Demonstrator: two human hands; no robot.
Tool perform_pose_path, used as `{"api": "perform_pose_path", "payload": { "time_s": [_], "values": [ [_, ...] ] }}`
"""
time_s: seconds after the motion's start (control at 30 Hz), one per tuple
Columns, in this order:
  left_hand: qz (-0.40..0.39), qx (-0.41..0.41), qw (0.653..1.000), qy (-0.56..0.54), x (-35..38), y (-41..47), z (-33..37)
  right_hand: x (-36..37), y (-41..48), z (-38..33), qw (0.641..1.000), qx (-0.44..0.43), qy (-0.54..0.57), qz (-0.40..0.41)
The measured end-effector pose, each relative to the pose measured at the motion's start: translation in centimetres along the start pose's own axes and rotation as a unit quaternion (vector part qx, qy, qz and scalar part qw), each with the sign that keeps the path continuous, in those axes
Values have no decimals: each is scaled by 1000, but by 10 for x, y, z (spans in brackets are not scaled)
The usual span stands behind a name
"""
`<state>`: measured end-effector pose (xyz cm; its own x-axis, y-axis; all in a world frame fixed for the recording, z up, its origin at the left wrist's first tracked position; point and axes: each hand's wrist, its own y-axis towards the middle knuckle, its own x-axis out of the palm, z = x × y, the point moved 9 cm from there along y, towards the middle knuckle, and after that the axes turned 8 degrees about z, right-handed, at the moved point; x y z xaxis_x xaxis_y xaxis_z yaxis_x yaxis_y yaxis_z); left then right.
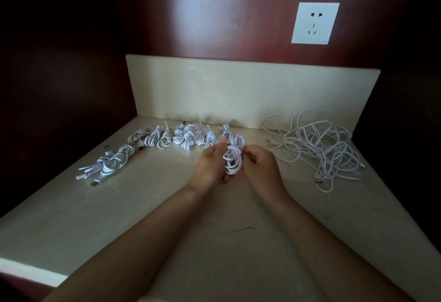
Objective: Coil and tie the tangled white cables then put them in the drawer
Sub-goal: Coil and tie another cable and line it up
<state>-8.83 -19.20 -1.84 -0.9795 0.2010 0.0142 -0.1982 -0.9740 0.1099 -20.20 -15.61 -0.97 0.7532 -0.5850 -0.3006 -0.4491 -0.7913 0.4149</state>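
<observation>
A coiled white cable [233,158] is held upright between both hands above the middle of the pale countertop [167,206]. My left hand [212,165] grips its left side and my right hand [259,165] curls round its right side. A row of several tied white cable bundles [181,138] lies along the back edge to the left, and further bundles [112,162] lie nearer the left edge. A tangled heap of loose white cables [319,149] sprawls at the right. No drawer is in view.
A low pale backsplash [238,91] stands behind the counter, below a dark red wooden wall with a white power socket [315,23]. Dark panels close in on both sides. A loose USB plug [94,183] lies near the left bundles.
</observation>
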Motion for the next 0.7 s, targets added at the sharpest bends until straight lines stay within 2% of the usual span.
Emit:
{"api": "perform_pose_path", "payload": {
  "time_s": [0.1, 0.17, 0.23, 0.3, 0.53, 0.7],
  "values": [
    [-22, -93, 995, -37, 2, -1, -12, 0, 2, 0, 1000, -14, -6, 15],
    [-73, -121, 988, -58, 8, -3, -13, -3, 3, 2, 1000, -11, -12, 25],
    [-119, -102, 987, -44, 12, -4, -8, -8, 6, 4, 999, -18, -34, 36],
    [-134, -62, 989, -23, 13, -5, -4, -14, 8, 4, 997, -23, -53, 49],
    [-58, 25, 997, -53, -1, 4, 13, -16, 10, -5, 990, -61, -123, 46],
    [-69, 73, 990, -99, -6, 6, 26, -19, 15, -4, 990, -71, -115, 33]
  ]
}}
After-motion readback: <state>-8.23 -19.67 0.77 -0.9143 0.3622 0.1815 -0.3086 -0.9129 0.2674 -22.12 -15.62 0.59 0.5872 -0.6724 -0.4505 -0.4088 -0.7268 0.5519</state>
